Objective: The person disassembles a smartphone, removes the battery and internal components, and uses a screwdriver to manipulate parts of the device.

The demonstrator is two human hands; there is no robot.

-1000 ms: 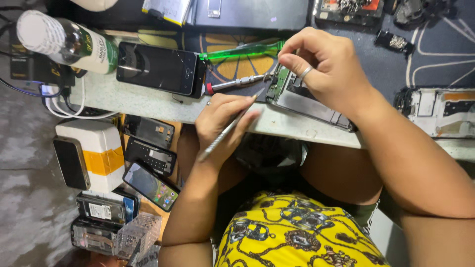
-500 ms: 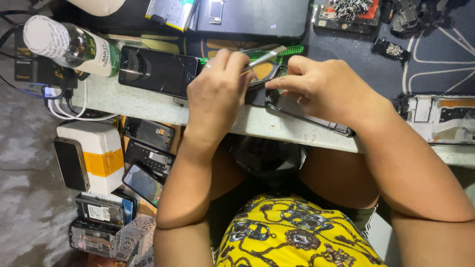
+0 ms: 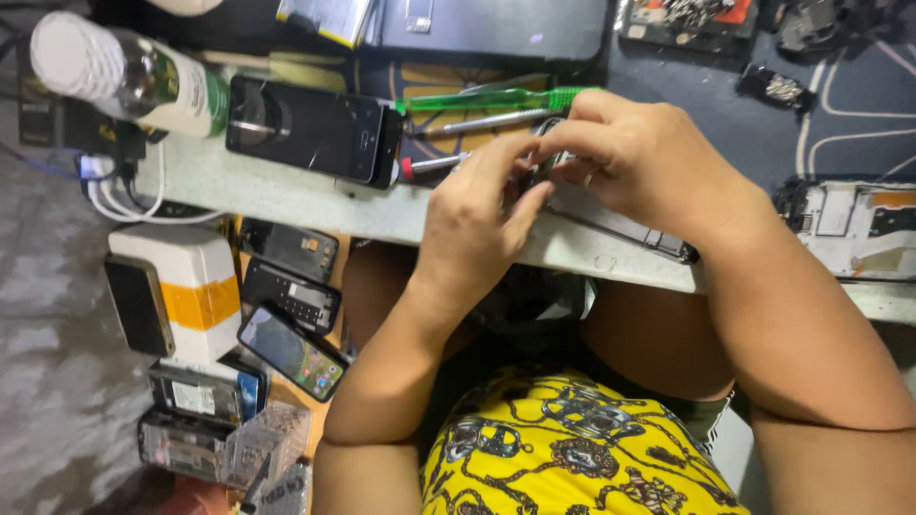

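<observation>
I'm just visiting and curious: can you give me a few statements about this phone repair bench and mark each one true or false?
1. Both hands, left hand and right hand, meet over the opened phone at the bench edge. True.
2. The green-handled screwdriver is in the left hand. False: it lies on the mat, untouched.
3. A black smartphone lies screen up left of the hands. True.
4. The bottle stands upright. False: it lies on its side.

Both hands cover most of the opened phone [image 3: 620,221], so how either grips it can't be made out. The bottle [image 3: 124,81] is cut by the left edge. The parts tray [image 3: 687,19] runs off the top, its contents too small to tell.
</observation>
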